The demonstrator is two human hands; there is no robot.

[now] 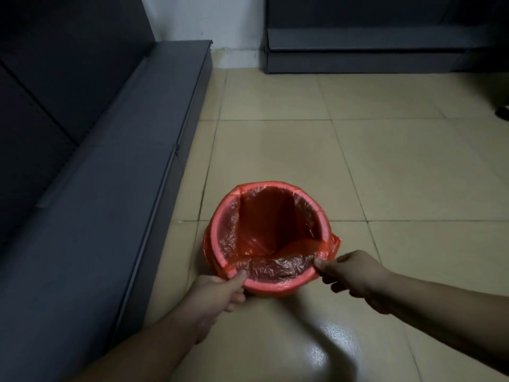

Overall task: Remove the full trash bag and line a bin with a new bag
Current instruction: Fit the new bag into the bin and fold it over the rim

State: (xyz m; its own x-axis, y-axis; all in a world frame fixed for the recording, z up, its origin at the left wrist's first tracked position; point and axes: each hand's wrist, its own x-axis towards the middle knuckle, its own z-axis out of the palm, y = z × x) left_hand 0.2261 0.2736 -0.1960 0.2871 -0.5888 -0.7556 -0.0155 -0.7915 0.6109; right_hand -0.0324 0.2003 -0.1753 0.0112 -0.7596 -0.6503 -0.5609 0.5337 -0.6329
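A small round bin [275, 286] stands on the tiled floor, low in the middle of the head view. A thin red plastic bag [264, 216] lines its inside and is folded over the rim all around. My left hand [217, 293] pinches the bag's edge at the near left of the rim, thumb on top. At the near right of the rim my right hand [349, 271] pinches the bag's edge, where a loose flap of bag [334, 242] sticks out. The inside of the bag looks hollow, with nothing visible in it.
A dark grey sofa [115, 166] runs along the left, its base close beside the bin. A dark grey cabinet or shelf base [371, 51] stands against the back wall. Beige floor tiles [358, 161] spread behind and to the right of the bin.
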